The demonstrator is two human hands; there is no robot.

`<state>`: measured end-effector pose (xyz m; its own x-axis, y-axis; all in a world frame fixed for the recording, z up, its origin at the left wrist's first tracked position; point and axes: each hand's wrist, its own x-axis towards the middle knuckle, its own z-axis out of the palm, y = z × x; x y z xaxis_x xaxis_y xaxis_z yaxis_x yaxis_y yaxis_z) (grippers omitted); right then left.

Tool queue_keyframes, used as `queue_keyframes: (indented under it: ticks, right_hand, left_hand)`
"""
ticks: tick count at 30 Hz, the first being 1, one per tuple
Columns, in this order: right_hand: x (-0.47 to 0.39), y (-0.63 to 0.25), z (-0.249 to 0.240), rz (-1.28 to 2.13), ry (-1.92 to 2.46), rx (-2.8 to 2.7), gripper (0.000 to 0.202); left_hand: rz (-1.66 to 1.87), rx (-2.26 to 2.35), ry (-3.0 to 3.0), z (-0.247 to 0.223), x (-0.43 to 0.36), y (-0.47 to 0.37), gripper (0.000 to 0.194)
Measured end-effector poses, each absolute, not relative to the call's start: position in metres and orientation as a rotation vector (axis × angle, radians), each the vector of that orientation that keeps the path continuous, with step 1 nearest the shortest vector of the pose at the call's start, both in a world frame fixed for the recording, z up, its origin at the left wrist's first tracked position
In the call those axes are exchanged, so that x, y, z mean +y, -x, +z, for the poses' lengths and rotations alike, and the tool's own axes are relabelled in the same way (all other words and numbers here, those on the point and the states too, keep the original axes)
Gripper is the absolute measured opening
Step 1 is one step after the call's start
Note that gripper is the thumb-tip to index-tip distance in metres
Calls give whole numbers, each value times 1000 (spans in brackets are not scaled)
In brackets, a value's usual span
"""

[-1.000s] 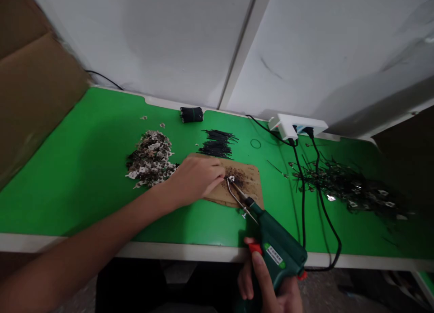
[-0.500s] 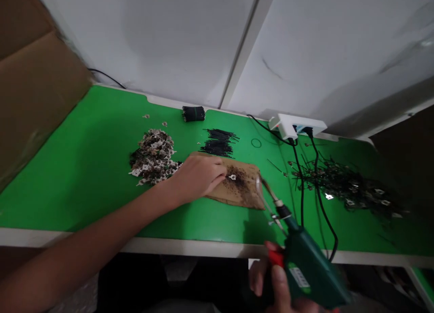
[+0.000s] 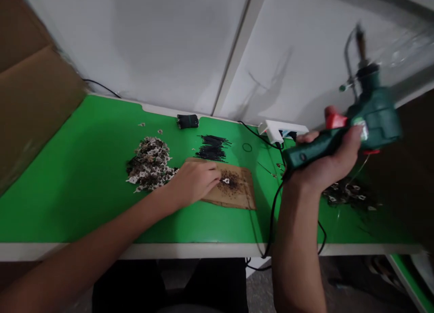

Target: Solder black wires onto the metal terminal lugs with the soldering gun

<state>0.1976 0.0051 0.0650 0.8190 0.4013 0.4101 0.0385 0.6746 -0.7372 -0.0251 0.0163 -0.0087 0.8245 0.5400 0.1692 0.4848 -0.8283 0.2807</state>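
Observation:
My left hand rests on a scorched cardboard piece, fingers pinched at the end of a small pale metal tab. The tab lies over the dark burnt patch. Raised high at the right, my right hand is wrapped round the handle of a green soldering gun with a red trigger. Its tip points up, well away from the cardboard. Beside my left hand is a heap of similar small metal tabs. Cut black wires lie just behind the cardboard.
A tied bundle of black wires sits near the wall. The white power strip has black cords running from it past my right arm. A tangled pile of wires with tabs lies right; a cardboard box stands left.
My right hand has lifted the soldering gun from low beside the cardboard up to the right, turning its tip upward. My left hand stays on the cardboard; the view has shifted slightly.

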Motion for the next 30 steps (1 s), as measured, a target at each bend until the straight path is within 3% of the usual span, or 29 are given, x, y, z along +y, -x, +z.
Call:
queue_keyframes:
  ticks: [5,16,25,28,30]
  right_hand:
    - [-1,-199,38,91,878,-680,18]
    - [-10,-200,60,-223,850,-445,17]
    - [-18,-194,93,-684,755,-327,10]
    - [-19,-180,106,-592,809,-228,12]
    - [-19,-167,119,-295,947,-164,36]
  left_hand:
    - [313,775,-2783,-9,16,24,22]
    - [541,750,-2770,-4,10,15,21]
    - [534,376,-2814,26,28,-141,22]
    - [537,361,-2761,38,37,-176,23]
    - [560,404,-2754,44,43,-171,26]
